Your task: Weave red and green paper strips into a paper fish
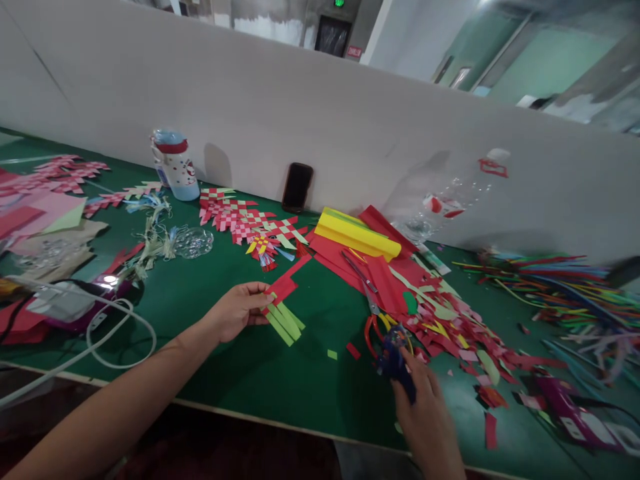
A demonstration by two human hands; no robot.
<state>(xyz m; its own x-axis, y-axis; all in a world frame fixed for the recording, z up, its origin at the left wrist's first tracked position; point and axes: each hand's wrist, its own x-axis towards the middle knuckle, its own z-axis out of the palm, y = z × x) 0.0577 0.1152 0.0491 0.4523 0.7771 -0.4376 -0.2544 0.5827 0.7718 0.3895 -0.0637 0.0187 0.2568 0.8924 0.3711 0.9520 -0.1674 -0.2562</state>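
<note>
My left hand (245, 312) pinches a partly woven piece of paper strips (284, 319) between thumb and fingers. Light green strips fan out toward the lower right, and red ones point up and away. Closed around a dark blue tool (396, 363) is my right hand (425, 393); blur hides the tool's exact kind. Just beyond that tool lie scissors (373, 307) with red handles, their blades pointing away from me across red paper (340, 257). Small green and red paper scraps (353, 351) rest on the green table (300, 393) between my hands.
Finished woven paper pieces (245, 217) lie at the back, near a water bottle (175, 167) and a phone (297, 188) leaning on the partition. Cut paper scraps (450, 327) are heaped right of the scissors. A white cable (135, 313) loops at left; a clear plastic bottle (450, 200) stands behind.
</note>
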